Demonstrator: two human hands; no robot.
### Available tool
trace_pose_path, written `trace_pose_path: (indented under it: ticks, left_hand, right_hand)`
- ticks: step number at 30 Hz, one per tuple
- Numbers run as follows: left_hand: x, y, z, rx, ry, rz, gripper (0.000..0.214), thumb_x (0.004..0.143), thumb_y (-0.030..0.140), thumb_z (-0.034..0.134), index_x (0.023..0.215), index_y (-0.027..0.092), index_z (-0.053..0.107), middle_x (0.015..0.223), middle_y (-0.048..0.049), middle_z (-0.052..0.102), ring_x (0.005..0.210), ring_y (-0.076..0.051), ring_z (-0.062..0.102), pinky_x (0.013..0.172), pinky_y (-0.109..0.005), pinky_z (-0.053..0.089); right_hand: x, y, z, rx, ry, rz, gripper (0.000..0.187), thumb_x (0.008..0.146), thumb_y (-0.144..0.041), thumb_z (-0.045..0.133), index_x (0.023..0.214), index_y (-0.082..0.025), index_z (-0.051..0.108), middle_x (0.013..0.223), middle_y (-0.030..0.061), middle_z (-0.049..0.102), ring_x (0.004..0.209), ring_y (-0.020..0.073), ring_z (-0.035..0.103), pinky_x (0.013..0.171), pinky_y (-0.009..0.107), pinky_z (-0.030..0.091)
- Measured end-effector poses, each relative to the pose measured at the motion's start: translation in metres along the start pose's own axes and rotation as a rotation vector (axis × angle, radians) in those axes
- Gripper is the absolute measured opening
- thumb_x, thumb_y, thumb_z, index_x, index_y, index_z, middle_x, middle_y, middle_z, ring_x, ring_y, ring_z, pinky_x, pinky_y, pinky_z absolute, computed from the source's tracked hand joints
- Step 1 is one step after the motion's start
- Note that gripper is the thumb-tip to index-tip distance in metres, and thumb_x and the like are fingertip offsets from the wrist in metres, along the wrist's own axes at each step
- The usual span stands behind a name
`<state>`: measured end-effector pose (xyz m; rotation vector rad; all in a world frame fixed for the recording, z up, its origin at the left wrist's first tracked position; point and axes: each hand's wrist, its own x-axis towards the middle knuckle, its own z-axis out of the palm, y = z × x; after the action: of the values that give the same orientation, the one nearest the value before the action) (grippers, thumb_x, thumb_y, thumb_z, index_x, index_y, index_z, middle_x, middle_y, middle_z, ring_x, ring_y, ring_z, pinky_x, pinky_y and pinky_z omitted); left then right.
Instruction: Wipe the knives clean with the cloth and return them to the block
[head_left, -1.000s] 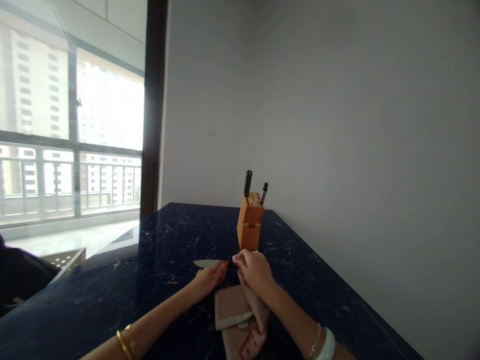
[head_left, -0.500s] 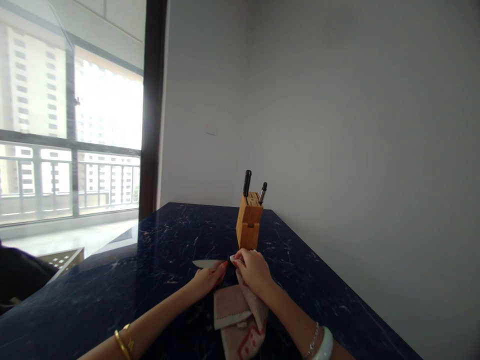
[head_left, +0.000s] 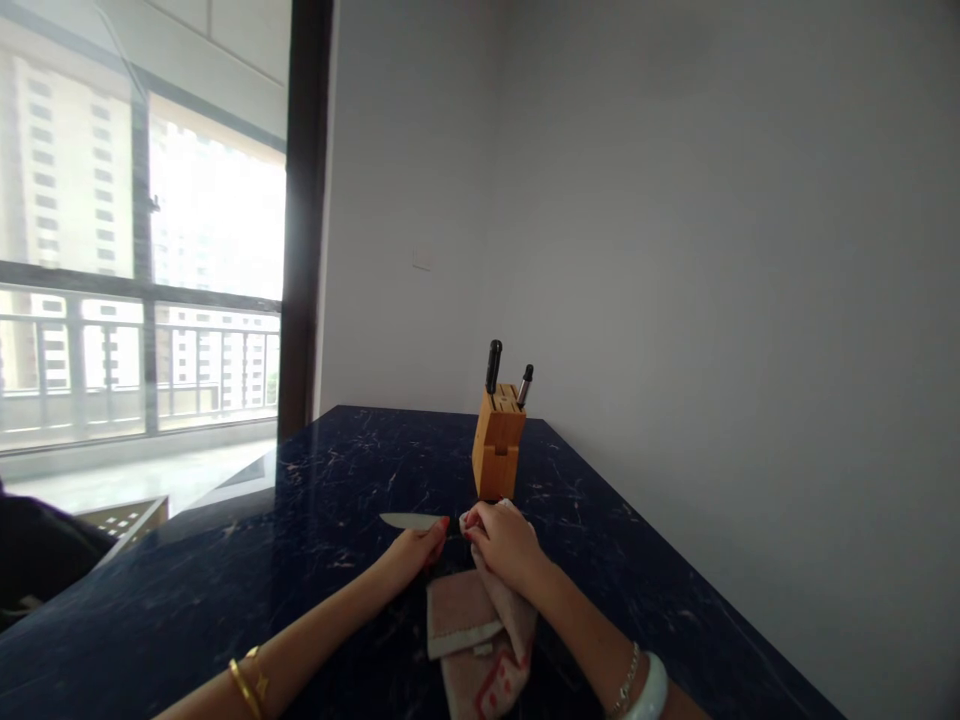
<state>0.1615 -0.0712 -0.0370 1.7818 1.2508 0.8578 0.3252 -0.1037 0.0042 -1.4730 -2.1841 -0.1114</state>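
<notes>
My left hand [head_left: 421, 550] is closed on a knife [head_left: 405, 520] near where blade and handle meet; its pale blade points left and its dark handle runs toward my other hand. My right hand [head_left: 504, 540] pinches a pinkish-beige cloth [head_left: 472, 610] at the handle's end. The cloth hangs down from the fingers, folded, with a red pattern at its lower part. Just beyond my right hand stands a wooden knife block [head_left: 499, 445]. Two dark-handled pieces rise from its top: a black handle [head_left: 493, 366] and a handle with a silvery section [head_left: 526, 385].
Everything is over a dark blue marbled table [head_left: 360, 460]. A grey wall [head_left: 720, 300] runs along its right side. At the left are a glass window [head_left: 217, 230], a black item [head_left: 45, 550] and a light perforated piece of furniture [head_left: 135, 520].
My left hand and the knife have shifted slightly left, so more of the dark handle shows between the hands. The right hand with the cloth has barely moved.
</notes>
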Motion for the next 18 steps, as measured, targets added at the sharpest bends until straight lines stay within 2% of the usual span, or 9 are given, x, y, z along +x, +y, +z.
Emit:
trace_pose_path:
  ticks: [5, 8, 14, 18]
  left_hand:
    - [0.000, 0.002, 0.001, -0.080, 0.031, 0.006, 0.056, 0.066, 0.066, 0.026, 0.040, 0.018, 0.035, 0.035, 0.0049, 0.031, 0.039, -0.008, 0.031, 0.043, -0.023, 0.024]
    - [0.001, 0.000, 0.002, -0.096, 0.031, 0.023, 0.055, 0.066, 0.066, 0.027, 0.040, 0.018, 0.036, 0.035, 0.0050, 0.031, 0.038, -0.008, 0.030, 0.044, -0.023, 0.024]
    - [0.004, -0.009, 0.002, -0.063, 0.032, 0.009, 0.056, 0.068, 0.064, 0.027, 0.041, 0.017, 0.039, 0.035, 0.0046, 0.033, 0.040, -0.009, 0.034, 0.047, -0.023, 0.027]
    - [0.003, -0.008, 0.000, -0.051, 0.025, 0.039, 0.055, 0.069, 0.064, 0.027, 0.042, 0.017, 0.039, 0.036, 0.0048, 0.034, 0.040, -0.009, 0.034, 0.048, -0.023, 0.028]
  right_hand:
    - [0.001, 0.013, 0.002, -0.089, -0.064, 0.118, 0.015, 0.077, -0.026, 0.042, 0.080, -0.024, 0.056, 0.081, 0.0001, 0.060, 0.082, 0.0138, 0.050, 0.077, 0.025, 0.026]
    - [0.000, 0.011, 0.001, -0.057, -0.079, 0.154, 0.016, 0.078, -0.028, 0.042, 0.082, -0.023, 0.057, 0.083, 0.0009, 0.059, 0.084, 0.0136, 0.049, 0.077, 0.024, 0.027]
    - [-0.002, -0.005, -0.002, 0.009, -0.017, 0.039, 0.017, 0.079, -0.033, 0.040, 0.086, -0.025, 0.054, 0.086, -0.0009, 0.058, 0.088, 0.0136, 0.047, 0.070, 0.021, 0.029]
    - [0.000, 0.002, 0.002, -0.030, -0.013, 0.053, 0.018, 0.079, -0.032, 0.039, 0.086, -0.025, 0.054, 0.084, 0.0001, 0.058, 0.084, 0.0142, 0.048, 0.066, 0.022, 0.029]
